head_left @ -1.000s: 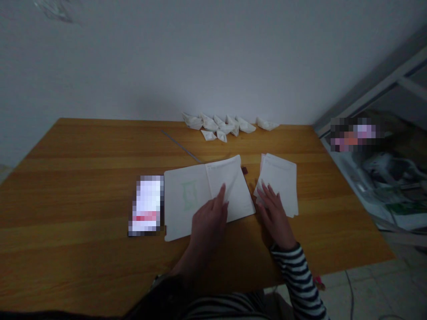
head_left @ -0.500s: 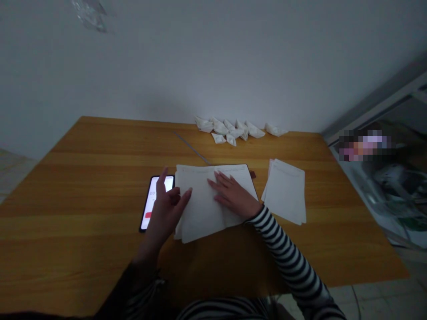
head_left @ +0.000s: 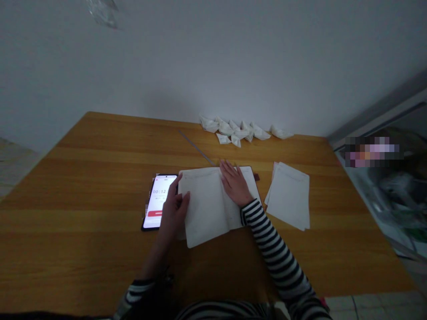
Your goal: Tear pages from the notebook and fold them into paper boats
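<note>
An open notebook (head_left: 207,209) with pale pages lies before me on the wooden table. At the left edge of its left page, my left hand (head_left: 175,209) has its thumb over the paper and its index finger along the edge, closed on that page. The page's left side looks slightly raised over the sheets beneath. My right hand (head_left: 234,183) lies flat near the top of the notebook's centre fold, fingers stretched out and holding nothing. Just left of my left hand is a phone (head_left: 156,202) showing a running timer, partly covered by that hand.
Loose paper sheets (head_left: 289,195) lie stacked right of the notebook. Several folded paper boats (head_left: 233,129) stand along the wall at the table's back edge. A thin grey ribbon (head_left: 196,147) runs out behind the notebook. A metal-framed rack (head_left: 383,178) stands at the right.
My left hand has closed in from a spread pose onto the page's left edge. My right hand has slid a little up and right across the notebook. The view has shifted slightly.
</note>
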A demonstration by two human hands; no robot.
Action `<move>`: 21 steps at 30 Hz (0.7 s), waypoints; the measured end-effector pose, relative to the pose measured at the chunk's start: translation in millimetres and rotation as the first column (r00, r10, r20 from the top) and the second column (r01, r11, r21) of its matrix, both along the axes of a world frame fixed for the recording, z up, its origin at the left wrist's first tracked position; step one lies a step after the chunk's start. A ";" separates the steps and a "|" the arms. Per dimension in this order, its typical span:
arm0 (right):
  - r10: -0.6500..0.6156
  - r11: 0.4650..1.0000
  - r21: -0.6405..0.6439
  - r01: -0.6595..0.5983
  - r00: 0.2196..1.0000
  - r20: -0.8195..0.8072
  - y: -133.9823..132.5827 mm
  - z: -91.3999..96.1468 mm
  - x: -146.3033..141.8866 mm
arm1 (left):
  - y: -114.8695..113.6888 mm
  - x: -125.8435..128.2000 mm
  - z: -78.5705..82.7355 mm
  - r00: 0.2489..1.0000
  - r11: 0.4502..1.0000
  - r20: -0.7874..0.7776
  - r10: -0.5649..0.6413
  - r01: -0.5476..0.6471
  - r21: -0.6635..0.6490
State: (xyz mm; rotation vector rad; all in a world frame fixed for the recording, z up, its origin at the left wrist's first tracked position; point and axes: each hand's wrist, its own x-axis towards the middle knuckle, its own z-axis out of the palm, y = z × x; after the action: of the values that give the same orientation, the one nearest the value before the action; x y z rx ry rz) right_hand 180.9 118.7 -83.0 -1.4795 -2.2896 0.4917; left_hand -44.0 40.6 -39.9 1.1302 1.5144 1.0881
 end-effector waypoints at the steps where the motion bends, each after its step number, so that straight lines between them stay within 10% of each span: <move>1: -0.007 1.000 0.002 0.007 1.000 0.002 -0.4 -0.3 0.3 | -0.9 1.4 -0.3 1.000 1.000 0.011 0.004 -0.003 -0.011; 21: -0.033 0.999 0.028 0.033 0.999 0.019 0.9 -1.3 0.9 | -7.8 7.2 -2.0 0.972 0.996 0.217 0.093 -0.088 -0.035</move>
State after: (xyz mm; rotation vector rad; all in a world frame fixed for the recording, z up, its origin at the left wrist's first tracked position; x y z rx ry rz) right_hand 181.8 119.6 -84.2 -1.5126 -2.2736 0.4360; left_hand -36.8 32.9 -41.9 0.8994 1.4129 1.2104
